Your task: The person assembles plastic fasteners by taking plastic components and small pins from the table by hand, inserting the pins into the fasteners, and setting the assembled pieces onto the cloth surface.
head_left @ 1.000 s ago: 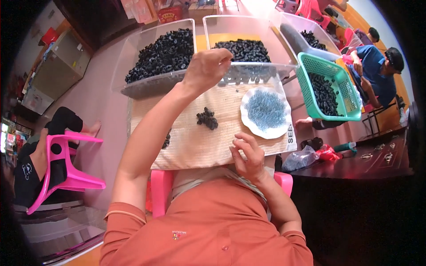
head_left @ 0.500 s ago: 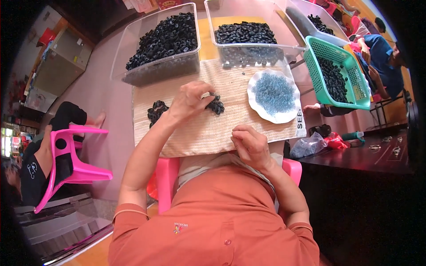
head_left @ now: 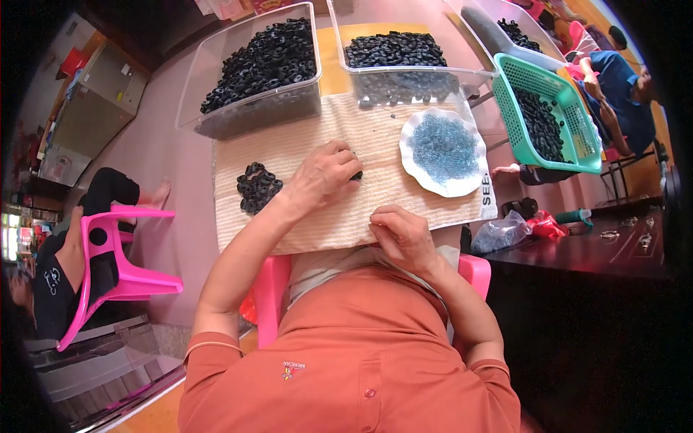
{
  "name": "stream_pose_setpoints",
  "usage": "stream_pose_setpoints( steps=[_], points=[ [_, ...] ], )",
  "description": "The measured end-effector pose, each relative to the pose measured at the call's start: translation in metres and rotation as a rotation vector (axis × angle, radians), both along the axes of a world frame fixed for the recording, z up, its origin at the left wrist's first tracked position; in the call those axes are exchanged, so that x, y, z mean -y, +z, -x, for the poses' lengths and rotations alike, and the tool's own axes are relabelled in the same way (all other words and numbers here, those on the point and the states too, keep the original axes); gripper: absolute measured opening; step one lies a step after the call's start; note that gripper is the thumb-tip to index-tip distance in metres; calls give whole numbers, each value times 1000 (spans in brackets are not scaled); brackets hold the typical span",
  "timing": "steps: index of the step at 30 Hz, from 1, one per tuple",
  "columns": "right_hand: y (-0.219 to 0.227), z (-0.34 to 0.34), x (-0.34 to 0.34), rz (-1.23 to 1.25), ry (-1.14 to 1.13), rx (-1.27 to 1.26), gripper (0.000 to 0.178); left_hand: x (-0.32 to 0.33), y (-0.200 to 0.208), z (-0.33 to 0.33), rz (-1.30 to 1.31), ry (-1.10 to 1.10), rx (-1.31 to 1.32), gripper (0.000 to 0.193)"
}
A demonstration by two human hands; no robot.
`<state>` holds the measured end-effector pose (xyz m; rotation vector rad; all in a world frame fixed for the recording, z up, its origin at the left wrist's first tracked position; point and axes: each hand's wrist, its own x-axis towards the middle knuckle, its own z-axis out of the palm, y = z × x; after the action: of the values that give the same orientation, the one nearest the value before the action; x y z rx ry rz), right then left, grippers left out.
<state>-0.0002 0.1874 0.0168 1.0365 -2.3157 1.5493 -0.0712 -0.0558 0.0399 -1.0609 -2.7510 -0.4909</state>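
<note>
My left hand (head_left: 324, 175) lies low over the cloth (head_left: 317, 234), its fingers curled round a few small black ring-like parts (head_left: 357, 175). Most of those parts are hidden under the hand. Beside my left wrist sits a loose heap of the same black parts (head_left: 258, 189). My right hand (head_left: 404, 237) is at the near edge of the cloth, thumb and fingers pinched together. What it holds, if anything, is too small to make out. A scalloped white plate (head_left: 451, 190) beyond it bears many tiny blue, clear-looking pieces (head_left: 442, 149).
Two clear plastic bins of black parts, a left one (head_left: 271, 97) and a middle one (head_left: 404, 85), stand behind the cloth. To the right are a green basket (head_left: 582, 119) and another bin (head_left: 498, 32). A dark table (head_left: 570, 252) and a pink stool (head_left: 130, 278) flank me. Other people sit nearby.
My left hand has come down and slightly nearer, from a raised pinch to lying over the black parts. More of the left heap shows. My right hand stays pinched, almost in place.
</note>
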Motion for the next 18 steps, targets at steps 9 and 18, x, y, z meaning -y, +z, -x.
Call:
stream_pose_setpoints(
  steps=[9,18],
  points=[
    [0,-1,-1,-16,1,24,14,-2,-16,2,8,-10,-43,24],
    [0,-2,-1,11,-1,76,12,-3,-11,11,71,-22,7,19]
  ],
)
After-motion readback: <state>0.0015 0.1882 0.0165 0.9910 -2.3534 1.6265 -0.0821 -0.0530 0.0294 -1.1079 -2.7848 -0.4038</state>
